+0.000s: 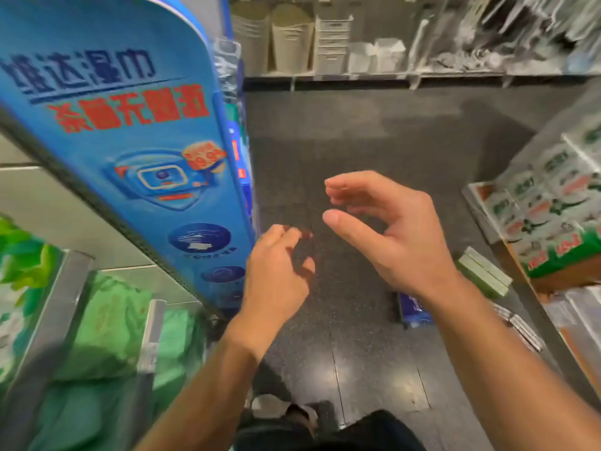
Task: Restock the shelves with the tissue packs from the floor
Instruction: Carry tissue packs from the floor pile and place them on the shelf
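Note:
Both hands hover empty above the dark speckled floor in the aisle. My left hand [276, 275] has its fingers loosely curled, with nothing in it. My right hand [387, 229] is cupped, thumb and fingers apart, holding nothing. On the floor under my right forearm lies a blue tissue pack [414, 312], partly hidden by the wrist. A pale green tissue pack [484, 271] lies on the floor to its right. Green packs [110, 323] fill the shelves at the lower left.
A tall blue wet-wipe display board [130, 151] stands close on the left. Stacked green-and-white tissue bundles [553, 209] sit on a low stand at the right, with wrapped packs [520, 327] along its edge. Baskets and bins [312, 43] line the far shelf.

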